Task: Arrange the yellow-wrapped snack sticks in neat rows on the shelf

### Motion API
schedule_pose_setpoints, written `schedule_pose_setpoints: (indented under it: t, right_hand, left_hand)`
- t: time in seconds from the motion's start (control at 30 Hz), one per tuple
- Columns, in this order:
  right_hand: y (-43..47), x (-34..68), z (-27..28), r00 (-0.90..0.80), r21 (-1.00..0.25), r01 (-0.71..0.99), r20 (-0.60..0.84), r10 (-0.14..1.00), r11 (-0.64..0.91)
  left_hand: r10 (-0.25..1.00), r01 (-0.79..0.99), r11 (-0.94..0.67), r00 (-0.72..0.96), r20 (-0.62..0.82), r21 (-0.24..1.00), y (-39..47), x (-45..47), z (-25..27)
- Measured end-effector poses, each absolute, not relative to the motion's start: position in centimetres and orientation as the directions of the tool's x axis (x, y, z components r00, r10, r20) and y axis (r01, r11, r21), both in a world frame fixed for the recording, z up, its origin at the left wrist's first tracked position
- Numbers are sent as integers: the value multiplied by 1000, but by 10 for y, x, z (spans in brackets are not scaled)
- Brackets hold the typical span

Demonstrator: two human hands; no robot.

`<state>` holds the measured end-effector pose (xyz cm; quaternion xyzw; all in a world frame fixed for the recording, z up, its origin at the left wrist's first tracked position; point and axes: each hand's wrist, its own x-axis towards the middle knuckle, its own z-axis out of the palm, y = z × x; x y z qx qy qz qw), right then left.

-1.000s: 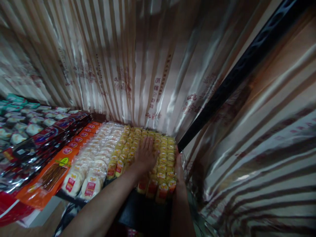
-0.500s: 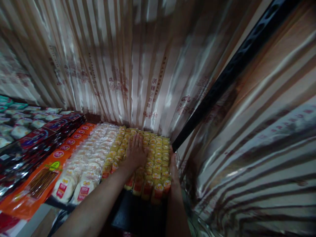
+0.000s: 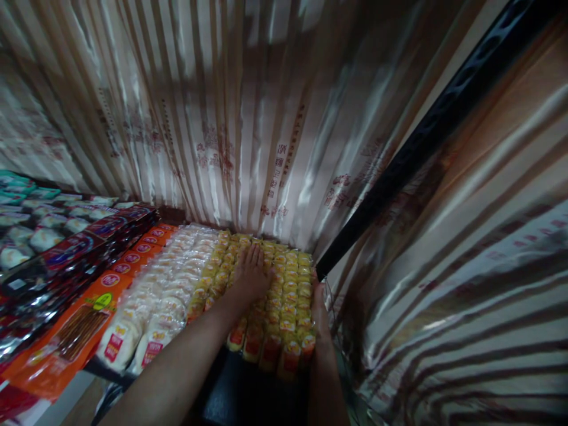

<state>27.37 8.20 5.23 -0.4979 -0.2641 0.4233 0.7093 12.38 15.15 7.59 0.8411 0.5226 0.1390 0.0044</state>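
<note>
Rows of small yellow-wrapped snack packs [image 3: 288, 296] stand close together on a dark shelf [image 3: 248, 393]. My left hand [image 3: 252, 277] lies flat on top of these packs, fingers stretched out, holding none of them. Along the right side of the block is my right hand [image 3: 319, 307], upright against the outermost row with its fingers extended. Part of that hand is in shadow beside the black post. To the left of the yellow packs are rows of clear-wrapped round white pastries [image 3: 166, 307].
Orange snack bags [image 3: 89, 316] and dark shiny packs [image 3: 84, 245] lie farther left. A black perforated metal post [image 3: 399, 160] slants up at the right. Striped printed plastic sheeting [image 3: 248, 106] hangs behind and on the right.
The view has shifted slightly, so everything sits a little farther right and lower. Both hands keep the same places on the yellow packs.
</note>
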Motion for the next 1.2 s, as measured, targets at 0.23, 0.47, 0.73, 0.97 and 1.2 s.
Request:
schedule_pose_setpoints:
  t: [0.23,0.47,0.73,0.97,1.2]
  right_hand:
    - [83,272,54,423,-872,-470,-86,902,137]
    - [86,276,49,367,-826,-559,-169,915,71]
    - [87,284,42,449,-880,-470,-167,878,72]
    - [88,284,39,438,-876,-473,-139,888,96]
    - [87,279,46,461,-881,-464,-146,876,97]
  left_hand:
    - [916,910,-375,335,222,175,164,119,82]
    - [940,932,-335,320,122,138,180,103,82]
    - [902,924,-358,307,302,131,188,118,97]
    - [935,934,-335,312,169,125,207,114,88]
    - [938,935,-323,297,178,146,217,110,77]
